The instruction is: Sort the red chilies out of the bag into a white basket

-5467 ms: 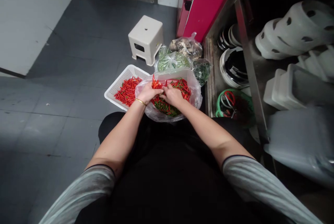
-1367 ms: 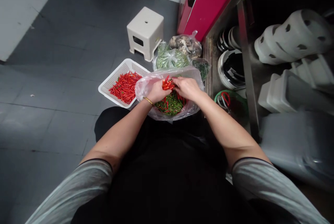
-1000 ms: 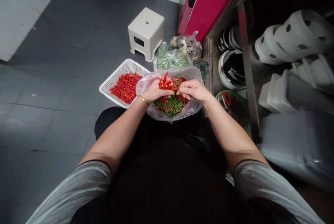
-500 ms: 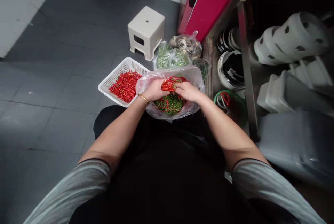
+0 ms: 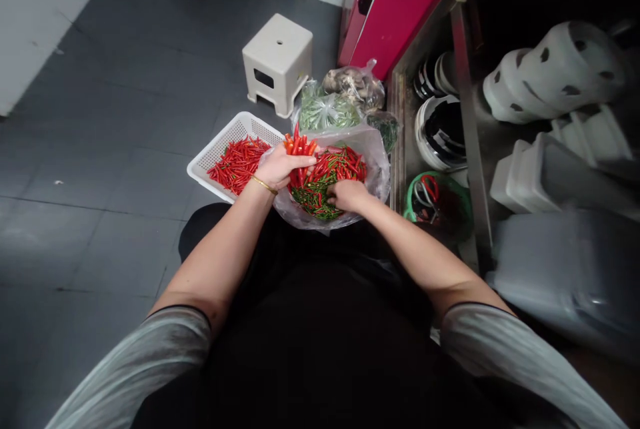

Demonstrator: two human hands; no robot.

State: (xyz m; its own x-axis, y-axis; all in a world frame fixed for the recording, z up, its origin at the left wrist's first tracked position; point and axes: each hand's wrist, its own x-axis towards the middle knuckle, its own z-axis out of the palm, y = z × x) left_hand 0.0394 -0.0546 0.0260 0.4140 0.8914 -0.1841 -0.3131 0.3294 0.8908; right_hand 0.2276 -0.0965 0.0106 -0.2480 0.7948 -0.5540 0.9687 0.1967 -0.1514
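Observation:
My left hand (image 5: 280, 167) is closed round a bunch of red chili peppers (image 5: 299, 144), their tips pointing up and away. It is over the left side of a clear plastic bag (image 5: 377, 149). Inside the bag lie red chilies (image 5: 345, 163) and a heap of green stems (image 5: 315, 199). My right hand (image 5: 347, 195) reaches into the bag, fingers curled at the stems; what they pinch, if anything, is hidden. Left of the bag, a white perforated basket (image 5: 213, 142) holds a pile of loose red chilies (image 5: 240, 162).
Beyond the bag lie tied bags of green vegetables (image 5: 327, 112) and mushroom-like pieces (image 5: 357, 87). A white stool (image 5: 280, 49) stands behind the basket. On the right, a metal-framed shelf (image 5: 473, 115) holds tubs, and a green basket (image 5: 409, 199) contains red-handled scissors (image 5: 429, 190).
My left hand has moved left and raised the bunch of chilies. My right hand has left the bunch and come lower and nearer, onto the stems in the bag.

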